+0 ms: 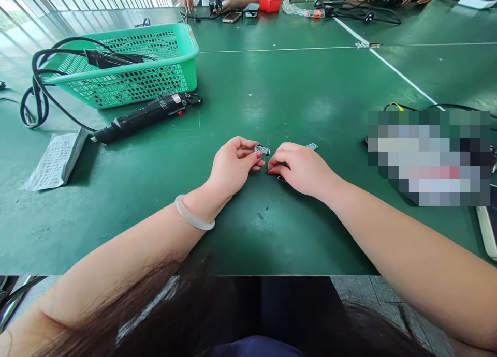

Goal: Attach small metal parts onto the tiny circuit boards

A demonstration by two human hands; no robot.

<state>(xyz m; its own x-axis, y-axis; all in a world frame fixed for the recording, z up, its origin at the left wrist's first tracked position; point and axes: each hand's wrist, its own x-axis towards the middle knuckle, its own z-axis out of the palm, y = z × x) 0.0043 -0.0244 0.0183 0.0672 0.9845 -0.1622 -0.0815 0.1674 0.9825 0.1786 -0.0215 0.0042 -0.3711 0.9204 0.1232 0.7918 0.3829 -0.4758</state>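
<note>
My left hand [236, 163] pinches a small circuit board [262, 150] between thumb and fingers, just above the green table [248, 233]. To its right, my right hand [297, 165] is down at the tabletop with thumb and fingers pressed together. What these fingers hold, if anything, is hidden. A light, flat strip [311, 146] shows past the far side of the right hand, and a small dark piece lies partly under its fingers. A small gap separates the two hands.
At the left stands a green basket [190, 62] with black cables; a black electric screwdriver [147, 116] and a wrapped packet [56, 158] lie before it. A blurred-out object [430, 158] is at right. Across the table are two people's hands, phones, a red box [270, 3] and cables.
</note>
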